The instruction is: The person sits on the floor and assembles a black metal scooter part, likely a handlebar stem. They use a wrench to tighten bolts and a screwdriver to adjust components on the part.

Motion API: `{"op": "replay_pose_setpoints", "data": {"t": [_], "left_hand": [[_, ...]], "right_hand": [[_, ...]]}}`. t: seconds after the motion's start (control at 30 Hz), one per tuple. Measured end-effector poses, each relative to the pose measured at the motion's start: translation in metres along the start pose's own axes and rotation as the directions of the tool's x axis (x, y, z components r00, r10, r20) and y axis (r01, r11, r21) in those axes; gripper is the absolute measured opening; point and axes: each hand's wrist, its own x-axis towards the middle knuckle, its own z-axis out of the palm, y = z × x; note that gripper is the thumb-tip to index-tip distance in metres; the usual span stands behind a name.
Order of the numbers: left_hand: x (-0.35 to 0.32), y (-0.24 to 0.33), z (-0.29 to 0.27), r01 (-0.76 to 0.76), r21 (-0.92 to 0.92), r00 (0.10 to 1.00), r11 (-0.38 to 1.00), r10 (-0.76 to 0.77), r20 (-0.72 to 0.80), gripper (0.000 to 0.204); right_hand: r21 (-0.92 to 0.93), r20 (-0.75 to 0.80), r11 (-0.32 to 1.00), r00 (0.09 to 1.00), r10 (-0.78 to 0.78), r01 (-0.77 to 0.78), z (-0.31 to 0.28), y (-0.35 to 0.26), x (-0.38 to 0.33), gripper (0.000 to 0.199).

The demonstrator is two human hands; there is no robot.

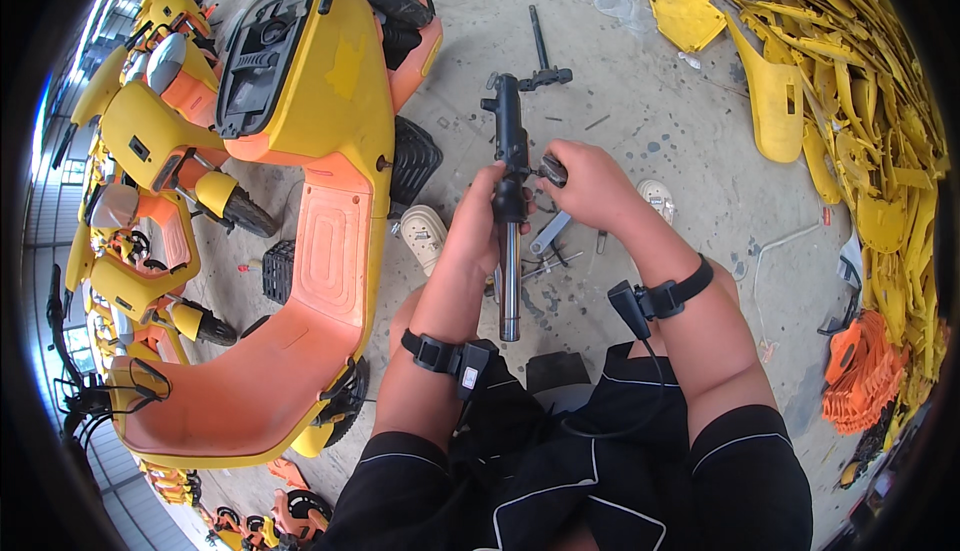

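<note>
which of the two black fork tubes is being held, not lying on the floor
The black-and-silver fork tube standing upright, gripped by the left hand and right hand. The thin black rod with bracket lies loose on the concrete behind.

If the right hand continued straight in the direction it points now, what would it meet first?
The right hand points left at the black fork tube, which its tool already seems to touch. Past it stands the yellow scooter, though depth is unclear.

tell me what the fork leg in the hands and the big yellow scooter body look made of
Fork leg: metal by the look; the lower tube is bare, shiny silver, the upper part matte black, perhaps painted or sleeved. The left hand grips it, the right hand holds a dark tool against it.
Scooter body: likely moulded plastic, glossy yellow with orange panels, scuffed in places.
</note>
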Motion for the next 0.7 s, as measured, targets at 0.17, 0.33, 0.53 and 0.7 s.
{"op": "replay_pose_setpoints", "data": {"t": [0.17,0.33,0.53,0.7], "left_hand": [[0.0006,0.0006,-0.0005,-0.006,-0.059,1.0,0.998,0.006,-0.004,0.041],[0.0021,0.0,-0.0046,0.003,-0.06,1.0,0.998,-0.004,-0.022,0.041],[0.0014,0.0002,-0.0038,0.004,-0.051,1.0,0.999,-0.005,-0.022,0.042],[0.002,-0.0004,-0.0062,0.011,0.027,0.999,1.0,-0.01,-0.036,0.048]], "right_hand": [[0.155,-0.011,0.988,1.0,-0.02,0.022,0.0089,0.0099,-0.001,0.023],[0.107,0.045,0.993,0.998,0.044,-0.048,0.0045,0.0042,0.0006,0.024],[0.058,0.004,0.998,1.0,0.005,-0.005,0.0051,0.0083,0.0016,0.025],[0.145,0.126,0.988,0.991,0.041,-0.059,0.0029,0.0003,-0.0018,0.022]]}}
